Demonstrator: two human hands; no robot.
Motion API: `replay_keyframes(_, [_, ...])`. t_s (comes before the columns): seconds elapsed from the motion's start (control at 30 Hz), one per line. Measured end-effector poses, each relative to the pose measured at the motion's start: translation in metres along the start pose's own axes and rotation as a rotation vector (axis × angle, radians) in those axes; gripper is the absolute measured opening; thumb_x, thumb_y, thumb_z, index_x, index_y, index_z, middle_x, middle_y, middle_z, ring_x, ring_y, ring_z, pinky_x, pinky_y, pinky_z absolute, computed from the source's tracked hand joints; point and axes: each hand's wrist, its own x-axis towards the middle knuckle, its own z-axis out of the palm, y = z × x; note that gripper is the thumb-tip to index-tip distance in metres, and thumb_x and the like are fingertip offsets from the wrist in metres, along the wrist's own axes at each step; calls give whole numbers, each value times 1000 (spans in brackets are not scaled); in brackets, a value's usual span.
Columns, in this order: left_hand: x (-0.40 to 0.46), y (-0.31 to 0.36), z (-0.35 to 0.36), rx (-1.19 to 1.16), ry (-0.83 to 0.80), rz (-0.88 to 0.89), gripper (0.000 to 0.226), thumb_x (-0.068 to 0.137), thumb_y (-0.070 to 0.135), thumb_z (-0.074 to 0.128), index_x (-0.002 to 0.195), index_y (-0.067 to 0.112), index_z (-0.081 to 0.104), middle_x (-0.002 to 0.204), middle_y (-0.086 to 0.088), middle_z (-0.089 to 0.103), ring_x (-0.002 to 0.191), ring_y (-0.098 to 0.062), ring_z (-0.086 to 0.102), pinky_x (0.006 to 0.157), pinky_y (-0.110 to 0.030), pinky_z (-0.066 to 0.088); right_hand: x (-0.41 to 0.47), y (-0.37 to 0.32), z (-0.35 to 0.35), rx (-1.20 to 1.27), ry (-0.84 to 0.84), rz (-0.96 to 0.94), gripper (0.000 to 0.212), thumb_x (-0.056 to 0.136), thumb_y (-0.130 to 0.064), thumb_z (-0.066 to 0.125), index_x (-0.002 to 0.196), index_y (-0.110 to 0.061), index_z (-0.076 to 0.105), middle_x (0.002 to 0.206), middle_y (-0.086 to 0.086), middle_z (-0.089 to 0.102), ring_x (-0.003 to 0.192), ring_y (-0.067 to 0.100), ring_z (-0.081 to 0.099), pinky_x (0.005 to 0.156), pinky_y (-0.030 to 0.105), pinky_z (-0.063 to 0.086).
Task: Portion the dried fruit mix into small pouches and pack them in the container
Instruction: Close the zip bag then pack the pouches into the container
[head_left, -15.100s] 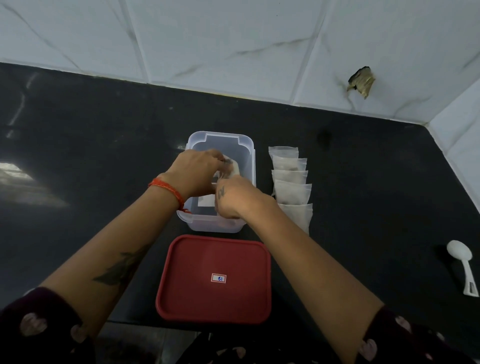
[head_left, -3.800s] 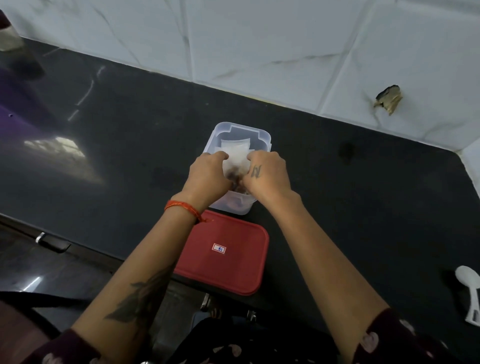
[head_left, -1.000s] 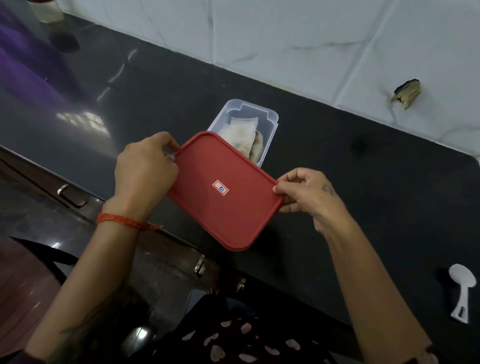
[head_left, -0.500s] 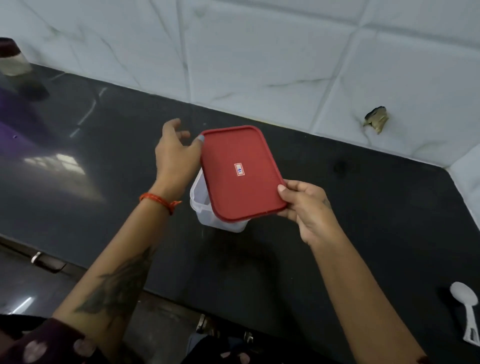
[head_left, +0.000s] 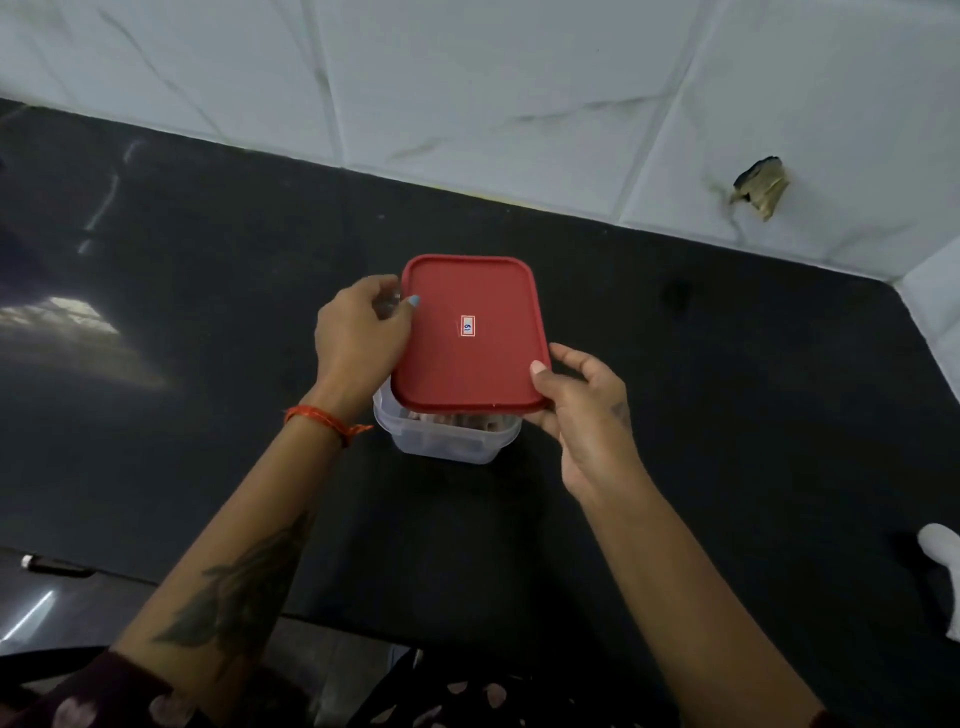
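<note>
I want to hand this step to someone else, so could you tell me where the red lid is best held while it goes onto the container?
Hold the red lid by its two long side edges, coming in from left and right, as the left hand and right hand do. It is flat and thin, and that leaves its underside free to meet the clear container.

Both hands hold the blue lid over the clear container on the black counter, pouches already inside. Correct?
Not quite: the lid is red, not blue, as the head view shows. The left hand and right hand hold it over the clear container on the black counter, pouches inside.
</note>
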Motion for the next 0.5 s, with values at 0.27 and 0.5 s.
replay_keyframes(0.27, [2, -5, -1, 36, -38, 12, 39, 94, 21, 56, 132, 15, 54, 127, -4, 61, 112, -16, 57, 86, -22, 41, -2, 13, 6, -386, 68, -249, 16, 85, -26, 66, 94, -31, 53, 92, 1, 67, 80, 16, 67, 72, 42, 57])
replay_keyframes(0.5, [4, -7, -1, 87, -49, 50, 39, 94, 20, 54, 132, 15, 53, 128, -5, 60, 114, -19, 57, 85, -20, 39, -3, 16, 6, -573, 106, -360, 20, 81, -33, 67, 95, -29, 53, 97, -7, 58, 91, 14, 61, 76, 37, 54])
